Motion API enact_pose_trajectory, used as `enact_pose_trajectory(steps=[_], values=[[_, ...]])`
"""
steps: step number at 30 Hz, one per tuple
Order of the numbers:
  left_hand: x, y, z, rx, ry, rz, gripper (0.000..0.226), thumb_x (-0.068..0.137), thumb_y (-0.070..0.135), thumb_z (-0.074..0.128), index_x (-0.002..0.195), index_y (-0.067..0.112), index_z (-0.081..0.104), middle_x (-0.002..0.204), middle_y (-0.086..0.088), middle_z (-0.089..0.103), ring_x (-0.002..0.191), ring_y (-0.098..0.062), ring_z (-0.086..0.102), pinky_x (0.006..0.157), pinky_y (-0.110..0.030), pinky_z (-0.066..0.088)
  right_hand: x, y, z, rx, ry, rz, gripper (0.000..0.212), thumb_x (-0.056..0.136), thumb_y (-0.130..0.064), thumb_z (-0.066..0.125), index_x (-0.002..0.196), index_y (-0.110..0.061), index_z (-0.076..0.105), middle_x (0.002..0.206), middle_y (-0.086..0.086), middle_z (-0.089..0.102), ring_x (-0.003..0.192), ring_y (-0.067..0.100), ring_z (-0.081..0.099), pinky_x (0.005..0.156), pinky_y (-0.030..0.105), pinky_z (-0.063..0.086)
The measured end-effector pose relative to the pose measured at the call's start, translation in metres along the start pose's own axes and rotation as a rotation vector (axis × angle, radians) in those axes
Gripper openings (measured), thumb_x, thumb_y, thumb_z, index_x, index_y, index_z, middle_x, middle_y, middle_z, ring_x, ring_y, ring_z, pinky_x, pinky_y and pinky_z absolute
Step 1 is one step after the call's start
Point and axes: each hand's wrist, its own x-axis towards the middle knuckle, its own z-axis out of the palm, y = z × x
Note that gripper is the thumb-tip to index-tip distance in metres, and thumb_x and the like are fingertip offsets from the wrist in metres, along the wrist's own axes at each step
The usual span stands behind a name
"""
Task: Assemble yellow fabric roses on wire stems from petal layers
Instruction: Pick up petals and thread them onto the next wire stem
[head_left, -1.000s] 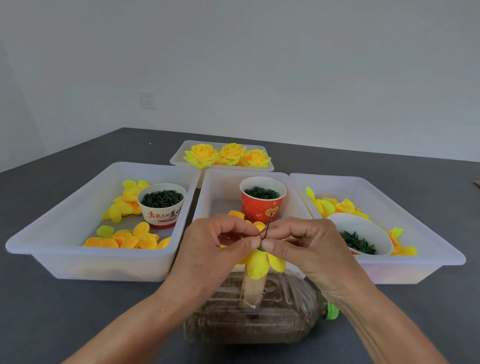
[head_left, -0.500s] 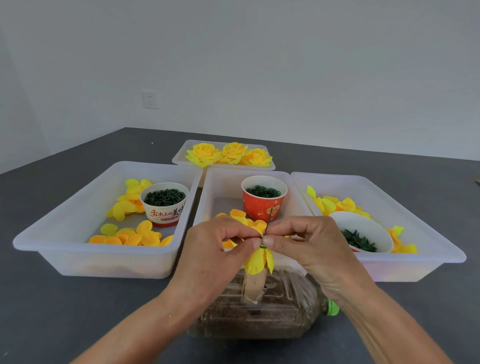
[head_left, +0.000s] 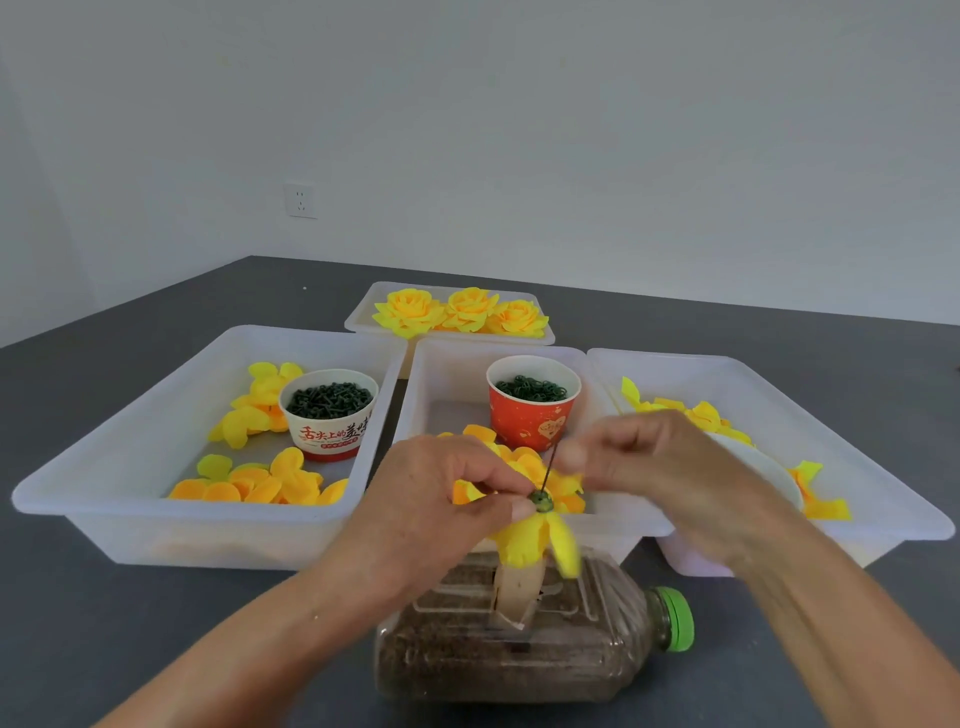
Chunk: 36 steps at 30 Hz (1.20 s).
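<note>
The right hand (head_left: 660, 467) has drawn back from the flower: half a second ago its fingertips met the left hand's right at the wire, and now it sits up and to the right, blurred with motion, its fingers loosely curled near the top of the thin wire stem (head_left: 549, 470); whether they still pinch the wire cannot be told. The left hand (head_left: 441, 499) has stayed put, its thumb and forefinger pinching the half-built rose (head_left: 530, 535) just beside the small green disc (head_left: 542, 502) that now shows on the wire, above the yellow petals. The rose hangs over a paper cone (head_left: 514, 592) set in the plastic bottle (head_left: 519, 649) lying on the dark surface (head_left: 104, 613). With the disc uncovered and the right hand clear, the green piece seems to have been slid down against the petal layer, so this layer is probably seated. The likely next need is another part from the trays: loose petals (head_left: 260, 486) lie in the left tray (head_left: 130, 525), and green pieces fill the red cup (head_left: 532, 402) and the white cup (head_left: 330, 413). Three finished roses (head_left: 462, 312) sit in the far tray.
</note>
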Motion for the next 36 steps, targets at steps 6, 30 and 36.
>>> enact_pose_trajectory(steps=[6, 30, 36], values=[[0.021, -0.016, -0.016, -0.028, 0.155, -0.111, 0.016, 0.082, 0.011, 0.069, 0.078, 0.025, 0.075, 0.078, 0.005, 0.074, 0.081, -0.012, 0.068, 0.076, -0.027, 0.052, 0.078, 0.038, 0.001, -0.405, 0.022, 0.081, 0.006, 0.074, -0.013, 0.078, 0.072, -0.010, 0.073, 0.070, 0.000, 0.067, 0.072, 0.016, 0.062, 0.068, 0.027, 0.047], [0.070, -0.049, -0.006, 0.363, 0.171, -0.217, 0.046, 0.071, 0.036, 0.078, 0.112, 0.017, 0.066, 0.110, 0.001, 0.065, 0.089, -0.009, 0.057, 0.072, -0.016, 0.038, 0.110, 0.047, 0.004, -0.327, 0.129, 0.027, 0.018, 0.084, -0.008, 0.068, 0.071, -0.019, 0.062, 0.063, -0.002, 0.057, 0.051, 0.009, 0.054, 0.048, 0.029, 0.049], [0.087, -0.041, 0.001, 0.292, 0.094, -0.234, 0.038, 0.071, 0.025, 0.080, 0.106, 0.018, 0.067, 0.101, 0.000, 0.067, 0.093, -0.016, 0.061, 0.074, -0.025, 0.044, 0.094, 0.027, -0.001, -0.084, 0.166, -0.073, 0.013, 0.089, -0.004, 0.060, 0.080, -0.011, 0.056, 0.070, 0.013, 0.059, 0.069, 0.027, 0.058, 0.069, 0.041, 0.050]])
